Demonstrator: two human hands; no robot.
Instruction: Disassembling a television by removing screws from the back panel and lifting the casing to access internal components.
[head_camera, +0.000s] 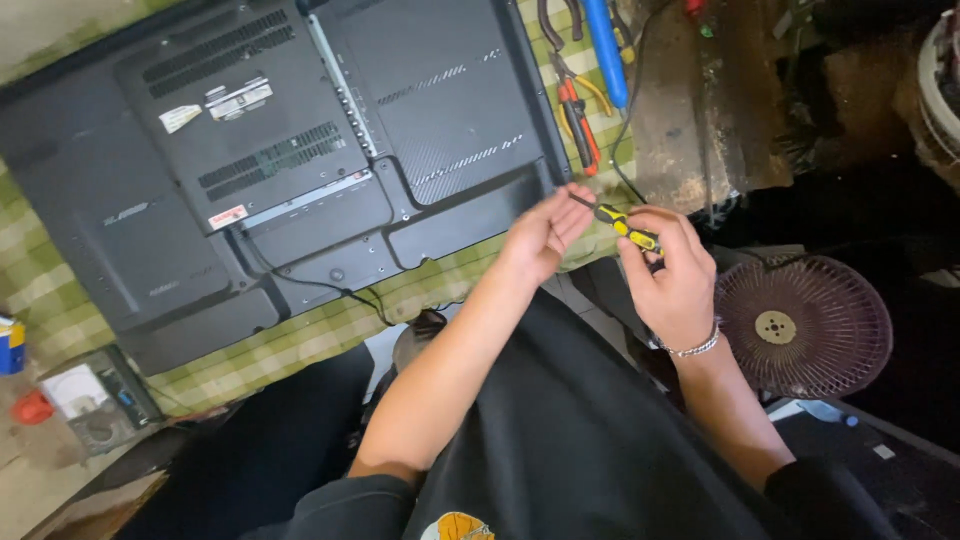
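From our head camera: a small yellow-and-black-handled screwdriver (625, 226) with a thin dark shaft, gripped in our right hand (668, 272), fingers clamped on the handle. Our left hand (545, 232), at nine o'clock, pinches the tip, beside the face-down black flat-screen television (270, 160).

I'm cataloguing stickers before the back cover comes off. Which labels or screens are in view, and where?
Television: face-down on the checked cloth, black back panel up, screen hidden.
White label: upper back, rectangular.
Pale label: left of it, smaller.
Red-and-white label: lower down, small strip.
Multimeter: lower left, grey, pale display.
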